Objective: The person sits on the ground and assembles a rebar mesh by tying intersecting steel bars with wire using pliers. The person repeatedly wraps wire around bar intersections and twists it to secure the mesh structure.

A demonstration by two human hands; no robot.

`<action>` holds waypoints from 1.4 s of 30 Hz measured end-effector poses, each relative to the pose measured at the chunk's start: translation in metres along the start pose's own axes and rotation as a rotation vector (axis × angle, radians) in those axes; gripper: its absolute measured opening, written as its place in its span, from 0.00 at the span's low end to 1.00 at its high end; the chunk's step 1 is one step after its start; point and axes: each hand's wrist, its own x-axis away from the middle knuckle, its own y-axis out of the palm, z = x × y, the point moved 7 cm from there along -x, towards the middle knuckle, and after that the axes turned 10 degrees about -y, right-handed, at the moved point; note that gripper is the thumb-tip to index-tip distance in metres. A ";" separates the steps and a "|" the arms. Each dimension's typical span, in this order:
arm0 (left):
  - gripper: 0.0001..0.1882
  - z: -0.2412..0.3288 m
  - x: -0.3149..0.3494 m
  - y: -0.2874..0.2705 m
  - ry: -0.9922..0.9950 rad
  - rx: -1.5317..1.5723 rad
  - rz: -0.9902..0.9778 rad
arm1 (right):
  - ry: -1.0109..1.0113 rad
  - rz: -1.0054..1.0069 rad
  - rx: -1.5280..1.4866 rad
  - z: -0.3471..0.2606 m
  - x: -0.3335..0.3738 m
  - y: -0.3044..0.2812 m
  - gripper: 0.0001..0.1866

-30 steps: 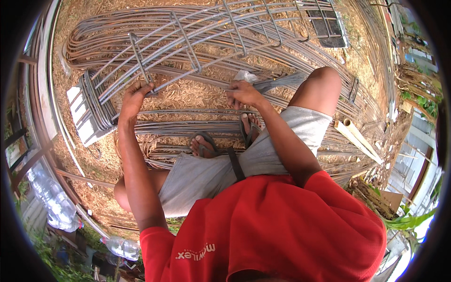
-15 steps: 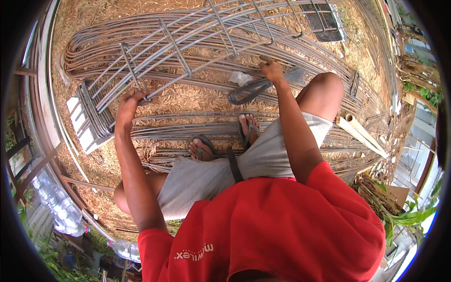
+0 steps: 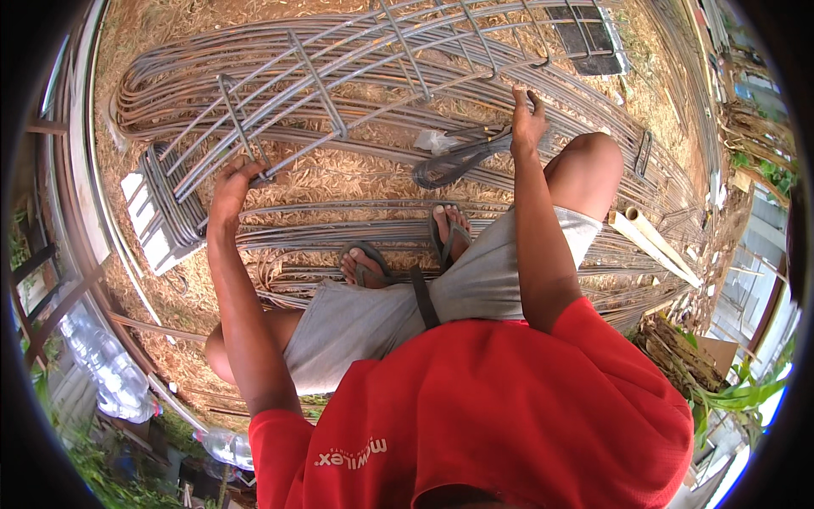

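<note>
A long cage of steel reinforcing bars (image 3: 339,81) with square stirrups (image 3: 307,72) slants across the ground before me. My left hand (image 3: 233,185) is closed around the cage's near left corner, where a stirrup meets a lengthwise bar. Over the right part of the bars, my right hand (image 3: 529,125) has its fingers stretched upward and apart, with nothing visible in them. A looped bundle of dark tie wire (image 3: 458,163) lies just left of that hand, partly behind the wrist. On the bundle rests a small dark and yellowish thing (image 3: 487,132), too small to name.
Bent bars (image 3: 136,93) lie in a long stack beneath the cage. A pile of stirrups (image 3: 170,182) sits on a white block at left. Straight bars (image 3: 314,233) run by my sandalled feet. Clear plastic bottles (image 3: 106,365) stand lower left; bamboo pieces (image 3: 649,237) lie right.
My right hand has moved right, off the wire bundle, uncovering the small dark and yellowish thing. My left hand stays on the cage corner.
</note>
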 end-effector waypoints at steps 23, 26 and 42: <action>0.20 0.022 0.021 0.007 0.041 -0.059 0.023 | 0.682 -0.147 -0.470 0.075 0.091 0.064 0.06; 0.21 0.023 0.018 0.010 0.067 -0.069 -0.056 | 0.487 0.039 -0.580 0.050 0.090 0.048 0.03; 0.19 0.022 0.009 0.006 0.046 -0.042 -0.108 | -0.556 -0.281 -0.998 -0.311 0.072 -0.089 0.18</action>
